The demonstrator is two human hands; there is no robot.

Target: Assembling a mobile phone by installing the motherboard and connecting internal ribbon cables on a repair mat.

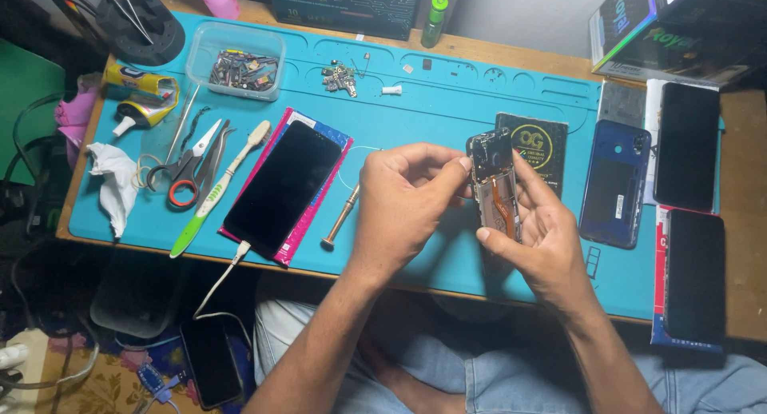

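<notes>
— Where the blue mat (447, 118) covers the desk (743, 302), how far does it run?

— Nearly edge to edge; bare wood shows only along the far side and at the right. Its near edge sits just above the person's knees.

— What lies on it, biggest first?

— A black phone (281, 186) on a pink packet (339, 142) left of centre, with a cable at its near end. To the right, a blue back cover (613, 194), then two more dark phones stacked at the right edge. Scissors (188, 170) and a toothbrush (220, 186) lie far left, a small screwdriver (341, 218) just left of the hands.

— And the hands?

— Both are raised over the mat's near middle. The right hand (539, 238) is curled around an opened phone frame (495, 190), gripping it upright by its edges. The left hand (403, 202) is pinched closed, fingertips touching the frame's top-left corner.

— Any free room?

— An open strip of mat lies beyond the hands, and more beneath them towards the near edge.
</notes>
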